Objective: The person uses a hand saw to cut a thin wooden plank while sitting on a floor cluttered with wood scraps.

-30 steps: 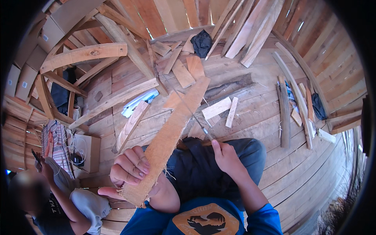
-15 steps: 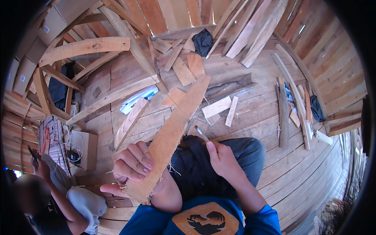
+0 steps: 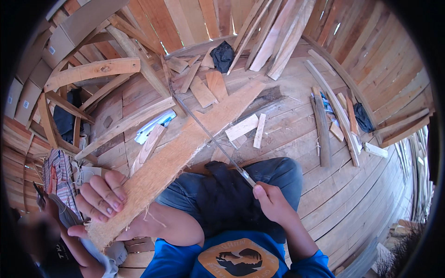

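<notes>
Sitting at the lower far left is a co-worker (image 3: 69, 245) with a small dark thing in hand, phone-like but too small to be sure. Cardboard boxes (image 3: 58, 45) are stacked above, and just right of the co-worker there's a striped cloth (image 3: 59, 178) on the floor. Next over, up top, a curved beam (image 3: 95, 73) juts across the framing. Then the left hand (image 3: 102, 199): it's got the near end of a rough board (image 3: 176, 153), forearm passing underneath, fingers curled over the left edge, thumb poking out past it. That board slants away over the lap, far end up and to the right, with stringy fibres hanging off its right edge. Behind it there's a blue-and-white packet (image 3: 155, 126) on the floor. Crossing the board's face is a long thin tool (image 3: 205, 128), tip up-left; can't tell if it's actually touching the wood. Farther back sits a black bag (image 3: 222, 56) near some offcuts (image 3: 203, 91). The right hand (image 3: 273, 201) is wrapped snugly round the tool's handle, thumb laid along it. Past that, planks (image 3: 278, 39) lean at the back, and over right a greyish post (image 3: 321, 129) lies near a dark bundle (image 3: 363, 117).
</notes>
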The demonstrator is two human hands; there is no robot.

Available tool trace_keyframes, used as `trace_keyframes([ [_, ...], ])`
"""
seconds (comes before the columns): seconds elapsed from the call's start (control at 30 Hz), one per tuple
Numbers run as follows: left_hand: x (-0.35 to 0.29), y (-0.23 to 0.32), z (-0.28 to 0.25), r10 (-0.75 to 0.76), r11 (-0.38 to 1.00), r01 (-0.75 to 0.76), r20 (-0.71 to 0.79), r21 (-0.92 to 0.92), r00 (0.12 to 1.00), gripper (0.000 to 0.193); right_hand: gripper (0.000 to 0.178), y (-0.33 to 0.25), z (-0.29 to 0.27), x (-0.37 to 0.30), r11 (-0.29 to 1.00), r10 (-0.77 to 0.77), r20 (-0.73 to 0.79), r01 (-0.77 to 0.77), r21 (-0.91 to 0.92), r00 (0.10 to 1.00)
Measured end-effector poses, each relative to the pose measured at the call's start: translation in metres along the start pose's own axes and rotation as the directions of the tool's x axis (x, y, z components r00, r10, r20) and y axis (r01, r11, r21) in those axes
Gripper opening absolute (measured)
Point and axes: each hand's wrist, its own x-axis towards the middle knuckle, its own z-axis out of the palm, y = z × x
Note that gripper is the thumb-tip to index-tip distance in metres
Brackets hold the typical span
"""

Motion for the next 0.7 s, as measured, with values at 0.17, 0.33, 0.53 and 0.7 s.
trace_keyframes([
  [0.17,-0.003,-0.010,0.026,-0.121,0.984,0.131,0.084,-0.123,0.989,0.060,0.044,0.003,-0.028,-0.034,0.999,-0.030,-0.029,0.029,-0.020,0.999],
  [0.33,-0.028,-0.050,0.034,-0.226,0.944,0.256,0.156,-0.209,0.962,0.068,0.044,0.009,-0.037,-0.050,0.999,-0.014,-0.052,0.016,0.037,0.999],
  [0.53,-0.042,-0.056,0.055,-0.258,0.937,0.306,0.252,-0.171,0.933,0.066,0.047,0.033,-0.044,-0.059,0.954,0.229,-0.041,-0.216,0.207,0.973],
  [0.7,-0.052,-0.050,0.062,-0.179,0.982,0.186,0.312,0.006,0.933,0.051,0.049,0.037,-0.040,-0.053,0.990,0.047,-0.155,-0.025,0.140,0.987],
])
